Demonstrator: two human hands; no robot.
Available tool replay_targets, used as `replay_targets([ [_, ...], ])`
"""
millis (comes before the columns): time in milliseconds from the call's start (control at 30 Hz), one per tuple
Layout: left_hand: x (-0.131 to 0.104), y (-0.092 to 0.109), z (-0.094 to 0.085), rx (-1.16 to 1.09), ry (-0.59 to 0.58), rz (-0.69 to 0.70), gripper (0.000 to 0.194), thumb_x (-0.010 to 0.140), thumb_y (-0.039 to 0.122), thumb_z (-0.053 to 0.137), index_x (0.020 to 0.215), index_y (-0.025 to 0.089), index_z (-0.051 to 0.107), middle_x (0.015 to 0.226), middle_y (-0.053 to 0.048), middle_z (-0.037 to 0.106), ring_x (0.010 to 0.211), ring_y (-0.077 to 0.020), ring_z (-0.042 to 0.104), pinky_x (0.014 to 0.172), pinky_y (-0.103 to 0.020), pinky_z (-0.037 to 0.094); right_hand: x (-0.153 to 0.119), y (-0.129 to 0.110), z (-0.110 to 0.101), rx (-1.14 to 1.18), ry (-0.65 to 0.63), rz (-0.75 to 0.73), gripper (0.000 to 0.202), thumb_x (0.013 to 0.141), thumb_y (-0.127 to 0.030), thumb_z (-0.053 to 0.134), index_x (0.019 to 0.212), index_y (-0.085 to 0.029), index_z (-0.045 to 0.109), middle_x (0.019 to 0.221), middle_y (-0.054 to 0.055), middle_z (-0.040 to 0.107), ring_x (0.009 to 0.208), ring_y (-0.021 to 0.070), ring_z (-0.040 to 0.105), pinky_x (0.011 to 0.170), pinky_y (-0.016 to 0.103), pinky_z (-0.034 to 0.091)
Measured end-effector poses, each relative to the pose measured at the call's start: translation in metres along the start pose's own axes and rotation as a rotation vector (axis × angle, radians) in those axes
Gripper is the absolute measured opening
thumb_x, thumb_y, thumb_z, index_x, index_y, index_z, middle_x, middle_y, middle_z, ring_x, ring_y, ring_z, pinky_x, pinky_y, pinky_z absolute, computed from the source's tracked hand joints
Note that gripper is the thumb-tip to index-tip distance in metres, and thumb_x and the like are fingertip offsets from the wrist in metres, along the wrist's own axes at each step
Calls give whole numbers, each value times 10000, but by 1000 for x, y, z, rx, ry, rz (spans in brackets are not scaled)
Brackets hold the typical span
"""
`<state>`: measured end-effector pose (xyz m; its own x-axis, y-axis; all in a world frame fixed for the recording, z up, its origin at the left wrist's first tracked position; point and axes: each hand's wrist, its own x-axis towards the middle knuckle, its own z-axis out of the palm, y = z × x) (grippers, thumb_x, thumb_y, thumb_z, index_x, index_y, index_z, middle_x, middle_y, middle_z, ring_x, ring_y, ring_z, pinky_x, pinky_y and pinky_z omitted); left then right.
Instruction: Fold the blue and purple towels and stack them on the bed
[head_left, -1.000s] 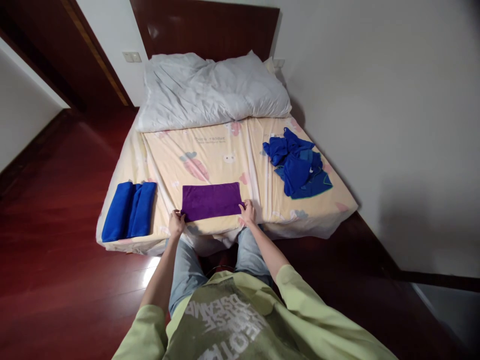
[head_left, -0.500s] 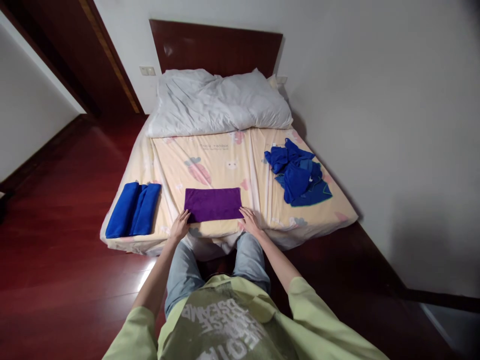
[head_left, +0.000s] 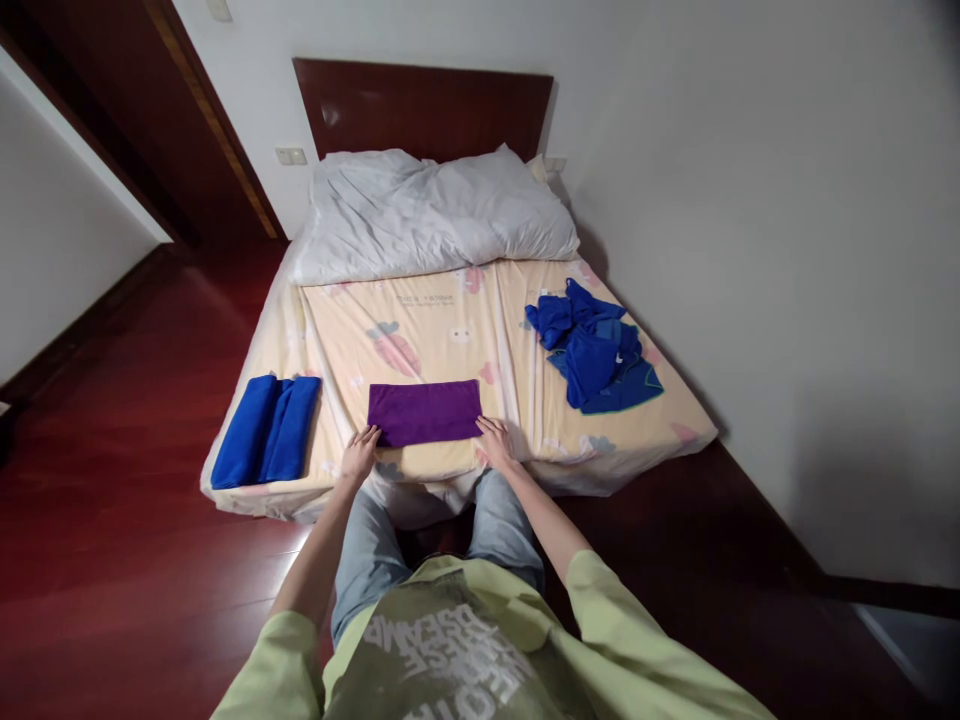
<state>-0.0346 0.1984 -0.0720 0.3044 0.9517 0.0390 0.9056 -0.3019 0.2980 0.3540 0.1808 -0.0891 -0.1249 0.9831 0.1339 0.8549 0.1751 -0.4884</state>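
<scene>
While it lies flat: purple towel (head_left: 424, 412), folded into a neat rectangle, smooth, near the foot edge of the bed (head_left: 450, 330).
Left hand (head_left: 361, 454): fingers spread flat, resting at the towel's near left corner, gripping nothing.
Right hand (head_left: 495, 443): flat too, at the near right corner, holding nothing.
Left side: folded blue towels (head_left: 264, 429), well apart.
Right side: crumpled blue cloth pile (head_left: 592, 345), well apart.
Open room: bare sheet beyond the towel, up to the white duvet (head_left: 431, 215).
</scene>
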Motion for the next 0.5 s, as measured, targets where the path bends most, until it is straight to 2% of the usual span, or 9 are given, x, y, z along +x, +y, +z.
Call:
replay_targets([
  [67,-11,0,-3,4,-7,20,640,786,-4,407,1373,162,602,1465,-155,554,1417,-286,467,1202,-519,335,-8,-1,-8,-8,-17,-24,554,836,-24,476,1327,-195,666,1426,99,610,1332,270,526,1108,478,425],
  [167,-42,-2,0,-22,-37,60,636,816,1,368,1384,176,595,1474,-129,551,1427,-260,456,1224,-514,305,-32,1,-16,8,-27,-54,545,837,-36,491,1324,-202,668,1408,87,626,1325,270,527,1104,483,425],
  [300,-74,-3,11,-140,-31,47,617,813,29,386,1365,196,604,1480,-94,553,1425,-241,460,1213,-482,342,-62,6,-14,106,-32,-104,510,858,-52,475,1298,-208,682,1375,71,652,1298,232,547,1133,440,425],
  [400,-74,-2,15,-294,52,-52,553,797,83,425,1293,195,643,1411,-90,619,1368,-232,529,1171,-438,414,-65,8,-6,213,15,-67,502,851,-51,458,1272,-206,684,1327,76,672,1274,211,568,1135,407,435],
  [500,-63,0,13,-432,139,-193,446,817,181,460,1215,199,661,1250,-94,710,1202,-247,652,1078,-431,499,-54,10,2,281,87,39,433,853,-103,487,1221,-211,689,1203,84,712,1187,217,619,1074,402,482],
])
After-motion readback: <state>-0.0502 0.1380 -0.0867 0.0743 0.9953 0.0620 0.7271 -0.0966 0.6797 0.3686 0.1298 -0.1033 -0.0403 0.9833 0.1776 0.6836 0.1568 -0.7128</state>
